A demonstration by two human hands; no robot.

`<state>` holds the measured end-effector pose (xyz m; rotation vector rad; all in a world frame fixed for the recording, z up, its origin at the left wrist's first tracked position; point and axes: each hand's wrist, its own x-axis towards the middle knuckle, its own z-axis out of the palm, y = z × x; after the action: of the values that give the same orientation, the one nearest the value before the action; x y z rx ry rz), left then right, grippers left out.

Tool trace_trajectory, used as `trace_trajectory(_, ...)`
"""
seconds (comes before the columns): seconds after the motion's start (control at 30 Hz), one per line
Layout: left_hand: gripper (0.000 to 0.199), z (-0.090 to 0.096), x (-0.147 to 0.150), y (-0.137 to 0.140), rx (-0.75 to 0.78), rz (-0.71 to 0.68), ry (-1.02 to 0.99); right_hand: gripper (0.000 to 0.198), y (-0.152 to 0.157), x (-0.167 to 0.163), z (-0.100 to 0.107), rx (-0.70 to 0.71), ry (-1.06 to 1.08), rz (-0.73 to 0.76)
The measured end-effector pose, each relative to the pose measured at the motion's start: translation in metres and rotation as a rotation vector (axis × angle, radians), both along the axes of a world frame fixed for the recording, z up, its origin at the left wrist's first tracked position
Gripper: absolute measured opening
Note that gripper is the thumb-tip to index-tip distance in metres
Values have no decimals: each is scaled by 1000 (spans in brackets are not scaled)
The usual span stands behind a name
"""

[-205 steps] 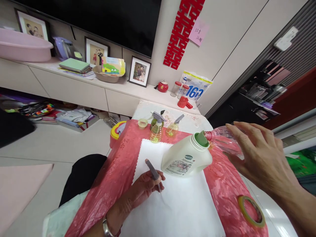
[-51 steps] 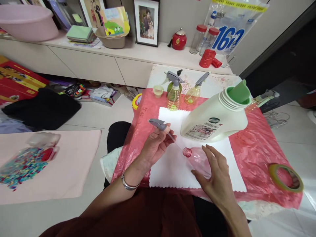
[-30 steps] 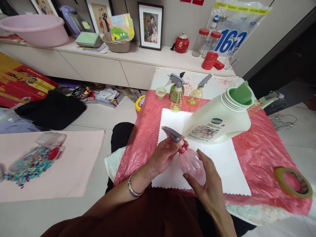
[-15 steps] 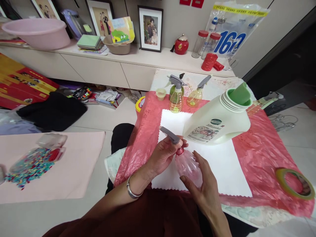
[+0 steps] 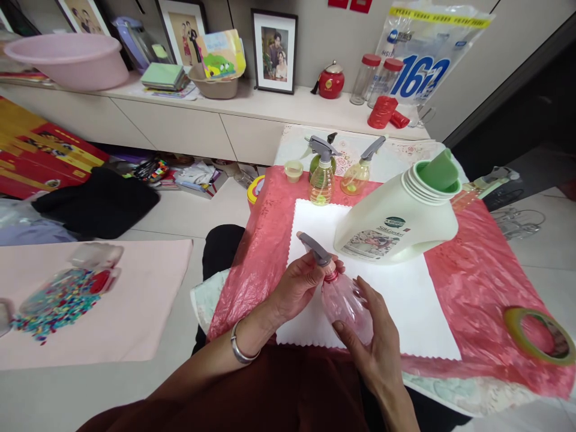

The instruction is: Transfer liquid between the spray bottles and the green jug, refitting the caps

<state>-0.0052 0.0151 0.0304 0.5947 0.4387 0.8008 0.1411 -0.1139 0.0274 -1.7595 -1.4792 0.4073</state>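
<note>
The left hand [image 5: 299,287] pinches the grey plastic trigger sprayer head [image 5: 316,251], fingers closed round its collar, seating it on the red neck of the small clear pink plastic bottle [image 5: 345,303]. The right hand [image 5: 377,336] cups that bottle from below, fingers curled about its body, just above the white scalloped cloth [image 5: 405,300]. I judge the head is on but not yet fully tightened.

Behind stand the big white detergent jug with its green spout [image 5: 398,219], uncapped, and 2 small yellowish spray bottles [image 5: 321,180]. A red plastic sheet [image 5: 477,276] covers the table; a tape roll [image 5: 537,327] lies at its right.
</note>
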Motion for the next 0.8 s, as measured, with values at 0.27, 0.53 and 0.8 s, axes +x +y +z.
trace_trajectory(0.27,39,-2,0,-1,-13,-8,-8,65,-2,6,-6,-12,53,7)
trace_trajectory(0.53,40,2,2,-2,-33,2,8,62,1,0,-2,0,6,6)
trace_trajectory(0.8,39,0,4,-4,-44,-4,-6,63,4,-3,-5,47,9,-14)
